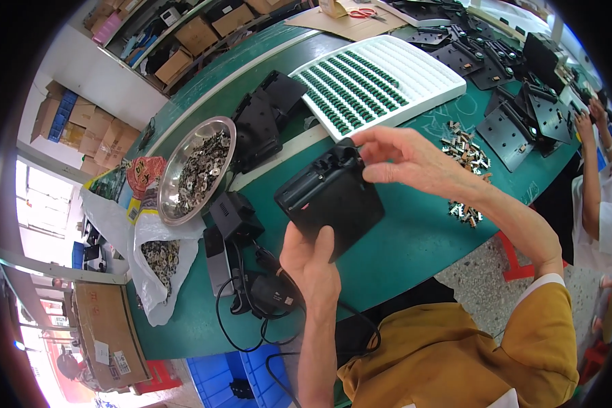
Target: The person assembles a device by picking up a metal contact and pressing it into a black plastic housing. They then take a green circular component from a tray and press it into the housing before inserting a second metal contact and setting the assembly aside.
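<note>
My left hand [311, 262] grips a black plastic housing [340, 211] from below, its thumb lying on the flat face. The housing is tilted above the green table, with a ridged, recessed edge along its top. At its upper right corner is my right hand [404, 156], fingers curled and touching that corner. Whatever those fingertips may pinch is hidden. Beyond the housing, a white tray [432, 78] carries rows of dark green coil-like parts [360, 88]. Small metal-and-white parts [466, 156] lie piled beside my right forearm.
A steel bowl [164, 197] of small metal pieces stands left, next to a plastic bag [160, 309] of similar pieces. Black housings [258, 126] lie behind; more plates [506, 136] are stacked right. Black cabled devices [268, 292] sit near my left forearm. Another person's hands [585, 126] are far right.
</note>
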The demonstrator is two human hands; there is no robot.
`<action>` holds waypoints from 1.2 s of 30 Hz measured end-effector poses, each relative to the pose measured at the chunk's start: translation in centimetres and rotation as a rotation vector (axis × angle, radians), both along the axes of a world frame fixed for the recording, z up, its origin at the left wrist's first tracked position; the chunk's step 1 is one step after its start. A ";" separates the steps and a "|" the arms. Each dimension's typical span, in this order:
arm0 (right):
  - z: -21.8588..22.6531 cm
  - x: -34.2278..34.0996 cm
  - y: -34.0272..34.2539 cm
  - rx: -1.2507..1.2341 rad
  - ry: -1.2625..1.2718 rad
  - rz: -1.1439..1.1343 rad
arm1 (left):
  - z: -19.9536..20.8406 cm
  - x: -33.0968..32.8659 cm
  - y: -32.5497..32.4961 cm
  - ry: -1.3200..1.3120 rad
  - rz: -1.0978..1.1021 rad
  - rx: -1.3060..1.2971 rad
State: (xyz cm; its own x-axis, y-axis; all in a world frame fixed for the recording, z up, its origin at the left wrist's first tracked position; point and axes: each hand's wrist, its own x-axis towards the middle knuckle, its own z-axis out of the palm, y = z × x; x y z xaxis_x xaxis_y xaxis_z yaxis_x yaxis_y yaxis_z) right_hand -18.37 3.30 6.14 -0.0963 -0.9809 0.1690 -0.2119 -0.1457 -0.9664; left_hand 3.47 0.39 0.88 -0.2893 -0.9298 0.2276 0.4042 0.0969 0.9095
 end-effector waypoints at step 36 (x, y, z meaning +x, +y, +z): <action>-2.8 -15.7 -9.6 -0.115 0.941 -0.523 | 0.1 -3.3 -1.4 -1.126 0.071 -0.917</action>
State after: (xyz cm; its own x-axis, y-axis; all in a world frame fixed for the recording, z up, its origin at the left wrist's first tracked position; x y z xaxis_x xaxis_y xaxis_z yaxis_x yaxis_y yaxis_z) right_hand -34.04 -6.26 3.31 -0.2819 -0.8295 0.4822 -0.9237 0.0988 -0.3701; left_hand 0.20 -1.04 0.98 -0.6728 -0.6051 0.4257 -0.4979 0.7959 0.3443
